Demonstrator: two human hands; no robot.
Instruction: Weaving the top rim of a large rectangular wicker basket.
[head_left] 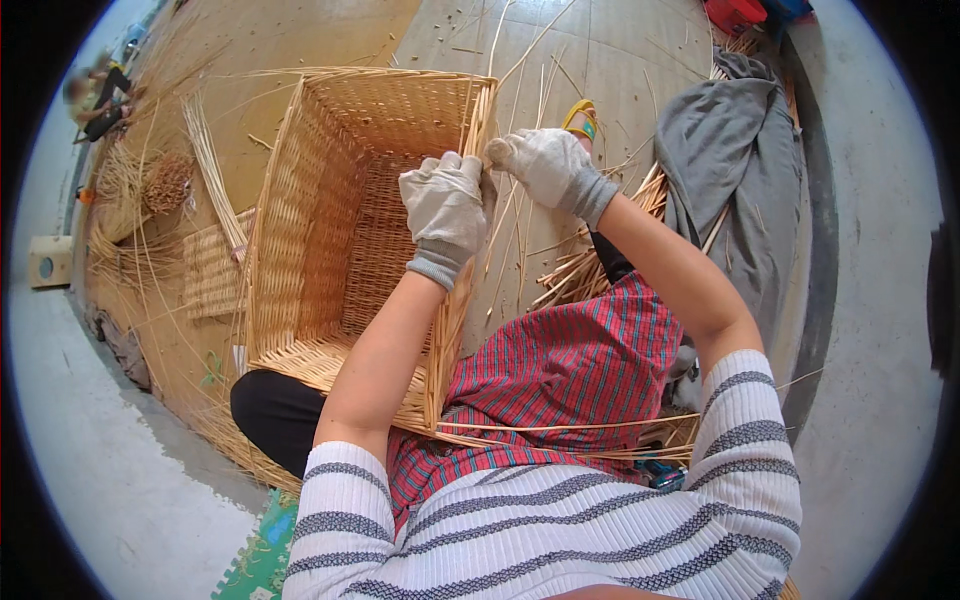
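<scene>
A large rectangular wicker basket (285,240) of light golden cane leans across my lap, its open side toward me. In its white glove, my left hand (443,208) is closed over the basket's right rim, knuckles up. Just right of it, my right hand (550,168), gloved too, is closed with thumb and fingers bunched against the outside of the same rim. What sits between those right fingers is hidden by the glove. Long loose willow strands (535,45) stick out past the rim, beyond both hands.
A grey cloth (725,170) covers a bundle of willow rods (580,275) at the right. Left lie a woven panel (212,270), a sheaf of pale sticks (210,165) and coiled cane (165,183). Another person (100,98) sits far left. A red container (735,14) stands far right.
</scene>
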